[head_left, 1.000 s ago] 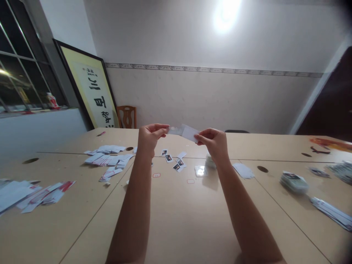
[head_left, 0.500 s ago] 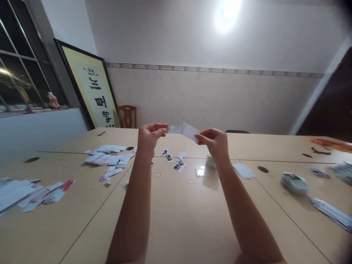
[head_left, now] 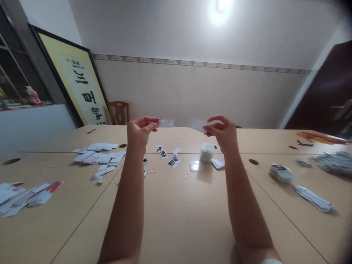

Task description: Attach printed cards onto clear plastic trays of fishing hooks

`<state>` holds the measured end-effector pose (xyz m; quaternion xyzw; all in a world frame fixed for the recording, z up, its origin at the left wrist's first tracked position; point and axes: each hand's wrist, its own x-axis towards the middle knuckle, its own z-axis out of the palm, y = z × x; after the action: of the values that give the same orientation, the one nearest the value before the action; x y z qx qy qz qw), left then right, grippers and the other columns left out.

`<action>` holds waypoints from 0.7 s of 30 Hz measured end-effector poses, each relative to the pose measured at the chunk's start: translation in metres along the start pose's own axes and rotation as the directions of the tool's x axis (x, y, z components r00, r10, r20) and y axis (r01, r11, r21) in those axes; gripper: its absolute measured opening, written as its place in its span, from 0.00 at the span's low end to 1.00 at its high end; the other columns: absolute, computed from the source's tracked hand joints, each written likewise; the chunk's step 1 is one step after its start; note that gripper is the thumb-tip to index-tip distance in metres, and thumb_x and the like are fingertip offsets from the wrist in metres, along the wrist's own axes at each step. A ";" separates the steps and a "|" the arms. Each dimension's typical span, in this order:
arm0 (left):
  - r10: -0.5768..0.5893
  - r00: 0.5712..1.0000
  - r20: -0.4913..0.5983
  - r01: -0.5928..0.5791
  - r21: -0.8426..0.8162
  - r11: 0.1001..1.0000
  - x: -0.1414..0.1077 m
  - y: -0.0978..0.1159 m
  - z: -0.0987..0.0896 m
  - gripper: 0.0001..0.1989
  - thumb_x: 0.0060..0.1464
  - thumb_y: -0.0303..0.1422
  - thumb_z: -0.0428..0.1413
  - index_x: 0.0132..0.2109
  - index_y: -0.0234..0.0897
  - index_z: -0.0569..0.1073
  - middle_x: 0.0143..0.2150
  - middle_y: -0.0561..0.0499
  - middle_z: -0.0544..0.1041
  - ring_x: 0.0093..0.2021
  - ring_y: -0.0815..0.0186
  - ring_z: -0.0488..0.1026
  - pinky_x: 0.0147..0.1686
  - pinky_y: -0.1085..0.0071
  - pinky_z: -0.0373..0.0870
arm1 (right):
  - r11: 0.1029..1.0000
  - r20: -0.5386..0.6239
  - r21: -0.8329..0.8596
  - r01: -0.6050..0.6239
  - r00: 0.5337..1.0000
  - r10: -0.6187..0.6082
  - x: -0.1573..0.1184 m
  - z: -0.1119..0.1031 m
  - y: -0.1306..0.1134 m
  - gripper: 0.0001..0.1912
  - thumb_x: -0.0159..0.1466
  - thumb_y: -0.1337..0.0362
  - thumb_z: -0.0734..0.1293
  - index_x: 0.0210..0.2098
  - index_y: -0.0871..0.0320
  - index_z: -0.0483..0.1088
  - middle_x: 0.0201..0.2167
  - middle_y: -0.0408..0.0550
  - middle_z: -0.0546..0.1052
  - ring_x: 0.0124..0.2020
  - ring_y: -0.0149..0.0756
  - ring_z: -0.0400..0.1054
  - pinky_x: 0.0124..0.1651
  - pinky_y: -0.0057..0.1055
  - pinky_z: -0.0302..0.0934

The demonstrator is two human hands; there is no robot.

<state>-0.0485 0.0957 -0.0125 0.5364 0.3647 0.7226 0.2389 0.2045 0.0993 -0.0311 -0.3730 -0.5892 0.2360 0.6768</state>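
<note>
Raised above the table, my left hand (head_left: 140,132) pinches a small clear plastic piece (head_left: 167,123), perhaps a strip of film. My right hand (head_left: 221,134) grips a pale, translucent-looking card (head_left: 197,125) at its right edge; whether it is a card or a sleeve is unclear. A gap separates the two pieces. Several small photo cards (head_left: 163,154) lie below, between my forearms. Nearer my right forearm stand a stack of clear-wrapped items (head_left: 206,152), a flat clear packet (head_left: 195,166) and a white card pile (head_left: 217,163).
Piles of white paper pieces (head_left: 96,157) spread on the left, with red-marked papers (head_left: 44,192) closer in. On the right are another stack (head_left: 281,172), a long bundle of white strips (head_left: 313,199) and a heap of packets (head_left: 334,163). A red-bordered label (head_left: 151,171) lies mid-table.
My hands have moved apart, and the clear plastic piece and the pale card, which met or overlapped before, are now separated. The view has shifted slightly to the right.
</note>
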 end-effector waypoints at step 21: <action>0.090 0.988 0.125 -0.103 0.100 0.990 -0.007 -0.006 0.024 0.03 0.43 0.31 0.66 0.29 0.41 0.83 0.22 0.52 0.76 0.23 0.70 0.68 0.26 0.72 0.65 | 0.516 -0.285 -0.308 -0.799 0.595 0.751 -0.018 -0.166 0.126 0.14 0.67 0.62 0.68 0.48 0.64 0.71 0.44 0.53 0.77 0.40 0.37 0.75 0.43 0.37 0.71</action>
<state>-0.0239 0.1009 -0.0182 0.6078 0.3611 0.6794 0.1963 0.3774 0.1253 -0.1455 -0.7408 -0.3550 0.3635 0.4394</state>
